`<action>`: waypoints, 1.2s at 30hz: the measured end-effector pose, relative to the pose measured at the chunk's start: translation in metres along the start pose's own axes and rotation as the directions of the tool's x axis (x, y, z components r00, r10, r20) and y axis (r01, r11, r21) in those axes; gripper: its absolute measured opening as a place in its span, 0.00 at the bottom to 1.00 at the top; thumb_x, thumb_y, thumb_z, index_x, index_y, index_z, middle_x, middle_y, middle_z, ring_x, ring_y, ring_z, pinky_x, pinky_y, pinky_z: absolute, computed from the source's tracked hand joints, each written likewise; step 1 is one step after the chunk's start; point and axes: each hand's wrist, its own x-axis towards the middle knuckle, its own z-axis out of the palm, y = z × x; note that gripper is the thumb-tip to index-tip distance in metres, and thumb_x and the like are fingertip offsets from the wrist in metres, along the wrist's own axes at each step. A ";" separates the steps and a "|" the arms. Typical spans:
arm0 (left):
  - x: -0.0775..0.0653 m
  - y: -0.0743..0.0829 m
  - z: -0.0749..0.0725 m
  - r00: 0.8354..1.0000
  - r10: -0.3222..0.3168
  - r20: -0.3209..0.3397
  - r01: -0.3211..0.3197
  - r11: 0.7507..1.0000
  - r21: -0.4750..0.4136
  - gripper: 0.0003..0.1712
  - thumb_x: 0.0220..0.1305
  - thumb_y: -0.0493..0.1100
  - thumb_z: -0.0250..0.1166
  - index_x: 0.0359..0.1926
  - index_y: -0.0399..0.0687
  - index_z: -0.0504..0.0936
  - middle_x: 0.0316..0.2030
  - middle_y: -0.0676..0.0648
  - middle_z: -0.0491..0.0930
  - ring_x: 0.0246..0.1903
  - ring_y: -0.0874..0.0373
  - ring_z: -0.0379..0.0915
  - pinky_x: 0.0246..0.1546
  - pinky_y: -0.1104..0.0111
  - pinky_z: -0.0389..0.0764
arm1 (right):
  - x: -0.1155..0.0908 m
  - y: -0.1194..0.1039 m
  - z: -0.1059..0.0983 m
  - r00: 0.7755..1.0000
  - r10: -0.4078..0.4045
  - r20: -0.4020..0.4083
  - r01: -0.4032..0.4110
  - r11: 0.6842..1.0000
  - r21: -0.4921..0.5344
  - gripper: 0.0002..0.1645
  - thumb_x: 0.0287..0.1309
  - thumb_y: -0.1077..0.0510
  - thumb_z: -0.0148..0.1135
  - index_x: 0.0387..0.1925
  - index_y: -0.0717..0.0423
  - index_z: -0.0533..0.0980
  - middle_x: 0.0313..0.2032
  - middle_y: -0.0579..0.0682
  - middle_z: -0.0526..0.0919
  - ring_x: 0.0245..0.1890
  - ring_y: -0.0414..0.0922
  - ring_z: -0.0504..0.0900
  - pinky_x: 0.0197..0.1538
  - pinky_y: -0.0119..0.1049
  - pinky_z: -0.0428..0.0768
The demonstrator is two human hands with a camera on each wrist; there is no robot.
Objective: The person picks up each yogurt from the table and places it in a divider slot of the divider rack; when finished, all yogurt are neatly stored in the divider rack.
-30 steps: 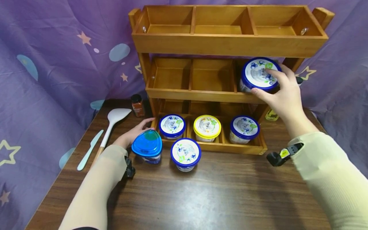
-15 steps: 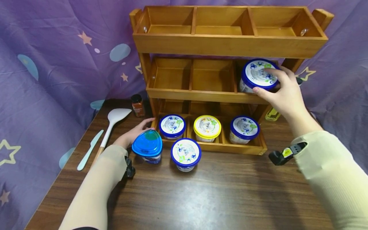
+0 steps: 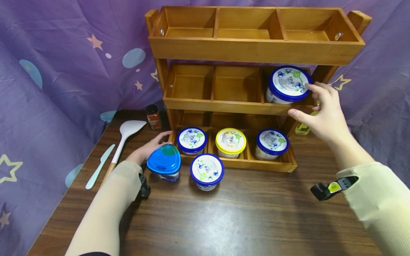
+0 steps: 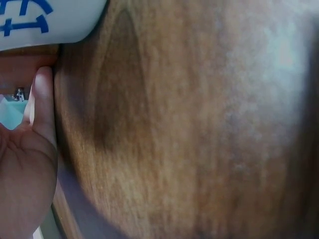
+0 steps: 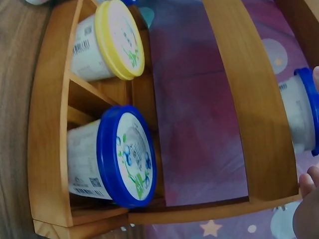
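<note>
At the right end of the rack's middle tier, a blue-lidded tub [image 3: 289, 81] sits in its compartment. My right hand [image 3: 326, 110] is just right of it, thumb apart from the lid, index fingertip near or touching its edge. Its fingers are spread and loosely bent, around nothing. With my left hand [image 3: 152, 146] I hold the lower left corner of the wooden rack [image 3: 237, 104]; part of that hand is hidden behind a tub with a translucent blue triangular lid [image 3: 164, 159]. In the left wrist view the thumb [image 4: 44, 99] lies straight against the wood.
The bottom tier holds a blue-lidded tub [image 3: 192, 140], a yellow-lidded tub [image 3: 230, 141] and another blue-lidded tub [image 3: 272, 144]. One more blue-lidded tub [image 3: 206, 171] stands in front. A white ladle-like spoon [image 3: 128, 128], pale green knife [image 3: 101, 165] and spice jar [image 3: 153, 117] are left.
My right hand has let go of the blue-lidded tub and drawn back to the right and down. The tub stays in the middle tier. My left hand has not moved.
</note>
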 end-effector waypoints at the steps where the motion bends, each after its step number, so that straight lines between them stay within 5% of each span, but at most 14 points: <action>1: 0.002 -0.003 -0.001 1.000 0.000 -0.002 0.000 1.000 0.003 0.36 0.70 0.51 0.51 0.73 0.59 0.45 0.66 0.31 0.55 0.65 0.37 0.51 0.62 0.42 0.52 | -0.002 -0.001 0.000 1.000 -0.003 -0.004 0.003 1.000 0.002 0.44 0.49 0.55 0.70 0.66 0.57 0.62 0.67 0.57 0.54 0.55 0.54 0.61 0.43 0.25 0.62; 8: 0.014 -0.021 -0.002 1.000 0.014 -0.022 -0.014 0.999 0.040 0.37 0.68 0.58 0.51 0.72 0.66 0.46 0.67 0.35 0.56 0.66 0.39 0.51 0.62 0.42 0.51 | -0.019 -0.004 0.006 0.996 -0.047 -0.081 0.051 0.998 0.044 0.41 0.46 0.60 0.72 0.63 0.57 0.67 0.64 0.51 0.60 0.53 0.42 0.63 0.42 0.23 0.61; 17: 0.014 -0.020 -0.002 0.999 -0.003 -0.034 0.005 0.999 0.033 0.37 0.67 0.58 0.52 0.72 0.67 0.47 0.67 0.35 0.56 0.66 0.40 0.52 0.62 0.43 0.52 | -0.041 -0.007 0.033 0.980 -0.183 -0.078 0.190 0.976 0.108 0.39 0.39 0.70 0.73 0.58 0.62 0.70 0.58 0.53 0.66 0.47 0.32 0.64 0.39 0.25 0.64; 26: 0.015 -0.021 0.000 0.999 -0.009 -0.042 0.010 1.000 0.024 0.35 0.68 0.57 0.52 0.71 0.68 0.48 0.67 0.36 0.55 0.66 0.40 0.51 0.62 0.43 0.52 | -0.052 -0.008 0.075 0.951 -0.274 0.144 0.244 0.950 0.193 0.40 0.36 0.69 0.75 0.57 0.63 0.71 0.56 0.58 0.69 0.48 0.41 0.69 0.43 0.30 0.67; 36: 0.014 -0.020 -0.002 0.999 -0.007 -0.033 0.008 1.000 0.026 0.36 0.68 0.57 0.51 0.72 0.66 0.46 0.68 0.34 0.53 0.67 0.39 0.48 0.62 0.42 0.51 | -0.062 -0.018 0.120 0.845 -0.337 0.414 0.255 0.936 0.241 0.40 0.43 0.55 0.75 0.59 0.59 0.70 0.57 0.54 0.71 0.53 0.49 0.70 0.46 0.45 0.74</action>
